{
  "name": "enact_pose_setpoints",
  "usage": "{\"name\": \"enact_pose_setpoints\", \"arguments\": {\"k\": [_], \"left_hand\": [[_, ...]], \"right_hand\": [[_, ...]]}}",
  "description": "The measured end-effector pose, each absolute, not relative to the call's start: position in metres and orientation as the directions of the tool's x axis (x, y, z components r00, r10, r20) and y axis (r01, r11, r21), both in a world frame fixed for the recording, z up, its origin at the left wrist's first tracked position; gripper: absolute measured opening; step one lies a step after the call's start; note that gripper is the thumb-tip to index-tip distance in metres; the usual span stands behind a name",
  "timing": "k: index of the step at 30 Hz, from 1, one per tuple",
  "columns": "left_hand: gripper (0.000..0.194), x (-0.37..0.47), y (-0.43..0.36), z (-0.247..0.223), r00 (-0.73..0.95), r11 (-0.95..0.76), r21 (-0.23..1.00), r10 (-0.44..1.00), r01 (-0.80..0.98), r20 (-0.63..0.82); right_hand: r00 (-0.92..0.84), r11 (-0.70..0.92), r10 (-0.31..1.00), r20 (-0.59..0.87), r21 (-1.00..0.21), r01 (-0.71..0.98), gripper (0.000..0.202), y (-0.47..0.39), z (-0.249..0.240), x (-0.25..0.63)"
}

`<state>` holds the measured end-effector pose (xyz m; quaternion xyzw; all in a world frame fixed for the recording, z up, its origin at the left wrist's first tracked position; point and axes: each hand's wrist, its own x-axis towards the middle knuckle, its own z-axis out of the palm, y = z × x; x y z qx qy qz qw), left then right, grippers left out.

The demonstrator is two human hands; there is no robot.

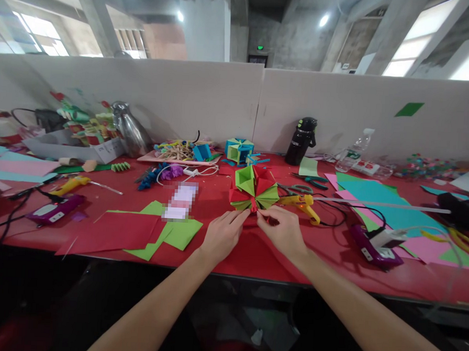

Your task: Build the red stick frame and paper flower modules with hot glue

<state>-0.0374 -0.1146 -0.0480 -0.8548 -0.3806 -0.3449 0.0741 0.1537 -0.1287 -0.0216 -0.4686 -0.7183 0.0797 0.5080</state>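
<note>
A red and green folded-paper ornament point(254, 188) stands on the red table in front of me. Its pointed flaps fan outward from a centre near its lower edge. My left hand point(227, 230) closes its fingertips on the ornament's lower front edge. From the other side, the thumb and index finger of my right hand point(281, 229) pinch the same edge, close to the left fingertips. The exact fold between the fingers is hidden. Right beside the ornament lies a yellow glue gun point(303, 204), with scissors point(300, 189) just behind it.
Red paper sheets point(125, 232) and green sheets point(184, 233) lie to the left. A blue and green paper model point(239, 150), a black bottle point(300, 142) and a steel flask point(129, 130) stand behind. Purple power strips point(375, 251) with cables and coloured paper point(390, 204) occupy the right.
</note>
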Motion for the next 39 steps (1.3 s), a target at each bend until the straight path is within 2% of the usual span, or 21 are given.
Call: {"name": "enact_pose_setpoints", "arguments": {"k": [11,22,39], "left_hand": [[0.03,-0.031,-0.116,-0.042,0.423,-0.715,0.171,0.57,0.678,0.705],[0.018,-0.026,-0.113,-0.029,0.329,-0.695,0.411,0.672,0.59,0.663],[0.01,-0.024,-0.108,-0.028,0.3,-0.665,0.44,0.701,0.604,0.647]], "right_hand": [[-0.048,0.543,0.761,0.646,-0.596,0.591,0.013,-0.129,-0.023,0.152],[-0.067,0.545,0.768,0.637,-0.594,0.591,0.013,-0.129,-0.021,0.151],[-0.097,0.552,0.778,0.621,-0.601,0.578,0.014,-0.13,-0.017,0.154]]}}
